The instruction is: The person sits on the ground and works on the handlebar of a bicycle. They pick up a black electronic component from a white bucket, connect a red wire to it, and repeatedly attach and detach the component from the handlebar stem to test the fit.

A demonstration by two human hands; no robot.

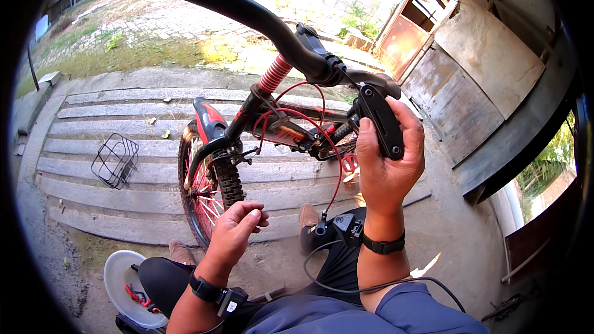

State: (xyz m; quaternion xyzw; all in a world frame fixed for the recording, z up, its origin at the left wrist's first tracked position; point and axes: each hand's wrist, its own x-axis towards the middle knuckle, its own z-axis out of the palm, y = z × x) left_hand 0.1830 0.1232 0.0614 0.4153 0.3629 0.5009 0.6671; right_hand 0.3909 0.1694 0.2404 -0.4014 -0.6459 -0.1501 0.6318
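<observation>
My right hand [393, 154] is raised beside the handlebar, closed around a black folding multi-tool [382, 122]. A thin bit runs from the tool's upper end toward the stem area; whether it touches a bolt I cannot tell. The black handlebar [216, 6] sweeps across the top of the view, turned sideways above the bicycle's red-and-black frame [288, 133]. Lower down, my left hand [240, 226] is curled near the knobby front tyre [230, 182], its thumb against the fingers; anything inside is hidden. A red cable [337, 179] hangs to a small black clamp-like part [321, 229] by my knee.
A white bowl [117, 278] with red and black parts stands by my left leg. A black wire basket [115, 161] lies on the slatted concrete at left. Wooden boards [451, 80] lean at right. Black wrist cables cross my lap.
</observation>
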